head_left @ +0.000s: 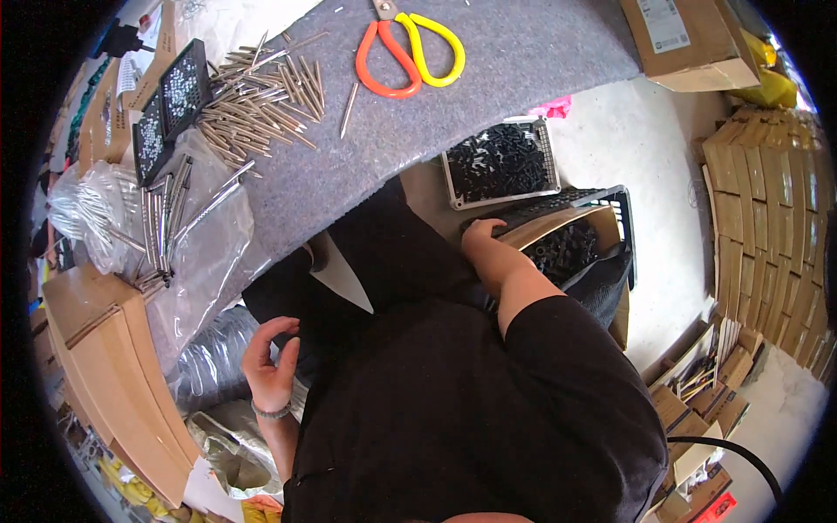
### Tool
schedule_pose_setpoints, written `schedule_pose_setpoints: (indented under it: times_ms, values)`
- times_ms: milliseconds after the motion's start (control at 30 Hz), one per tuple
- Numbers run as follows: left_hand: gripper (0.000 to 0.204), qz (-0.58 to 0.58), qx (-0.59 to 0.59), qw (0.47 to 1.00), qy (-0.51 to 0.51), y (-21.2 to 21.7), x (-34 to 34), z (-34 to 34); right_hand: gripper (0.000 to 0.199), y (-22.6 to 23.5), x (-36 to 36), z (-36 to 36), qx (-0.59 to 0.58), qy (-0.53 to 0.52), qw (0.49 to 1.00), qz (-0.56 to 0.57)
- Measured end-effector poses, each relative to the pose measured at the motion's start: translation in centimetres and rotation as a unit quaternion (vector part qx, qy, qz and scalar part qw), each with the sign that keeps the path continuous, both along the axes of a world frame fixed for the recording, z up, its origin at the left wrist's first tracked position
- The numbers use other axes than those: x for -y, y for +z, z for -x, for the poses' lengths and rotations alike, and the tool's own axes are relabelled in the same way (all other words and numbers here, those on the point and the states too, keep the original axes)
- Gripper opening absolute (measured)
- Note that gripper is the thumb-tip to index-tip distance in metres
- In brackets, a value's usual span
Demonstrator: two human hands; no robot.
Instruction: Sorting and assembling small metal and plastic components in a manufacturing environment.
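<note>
My left hand (pixel 269 366) hangs beside my left thigh, holding nothing. Its fingers are loosely curled, with a gap between them and the thumb. Down on my right, my right hand (pixel 481 241) is closed at the near left corner of a black plastic crate (pixel 629 228), with some of its fingers hidden. Inside that crate stands a cardboard box (pixel 542 228) lined with black plastic film and filled with small black parts (pixel 565 247). Just beyond it, a light-coloured basket (pixel 452 185) holds many small black pieces (pixel 499 161).
The grey-covered table (pixel 418 122) bears scissors with red and yellow handles (pixel 410 61), a heap of pointed metal rods (pixel 261 105) and black trays (pixel 185 87) of small silvery pieces. Cardboard boxes (pixel 113 349) stand at left; stacked cardboard (pixel 758 227) is at right.
</note>
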State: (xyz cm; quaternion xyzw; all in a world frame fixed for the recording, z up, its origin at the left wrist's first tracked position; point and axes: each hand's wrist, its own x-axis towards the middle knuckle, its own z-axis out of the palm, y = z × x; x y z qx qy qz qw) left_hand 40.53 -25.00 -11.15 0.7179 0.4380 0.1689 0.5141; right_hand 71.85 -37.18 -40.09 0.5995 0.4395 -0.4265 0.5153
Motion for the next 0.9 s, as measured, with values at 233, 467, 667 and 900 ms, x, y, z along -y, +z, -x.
schedule_pose_setpoints:
  times_ms: [233, 467, 667, 900]
  values:
    - [0.024, -0.041, 0.023, 0.998, -0.039, 1.6, -2.1, -2.4, 0.035, -3.6, 0.0, -7.3, 0.126, -0.091, 0.980, -0.122]
    - [0.028, -0.248, 0.113, 0.961, -0.049, 10.3, -4.2, -1.2, 0.038, -1.3, 0.0, -7.3, 0.060, 0.079, 0.984, -0.145]
    - [0.027, -0.559, -0.016, 0.824, 0.090, 10.7, -5.6, 2.2, 0.021, 28.7, -5.1, -5.0, -0.183, -0.013, 0.881, -0.435]
    - [0.018, -0.474, 0.069, 0.875, 0.067, 2.7, -4.5, -2.8, 0.033, 33.6, -15.1, -4.2, -0.006, -0.016, 0.678, -0.735]
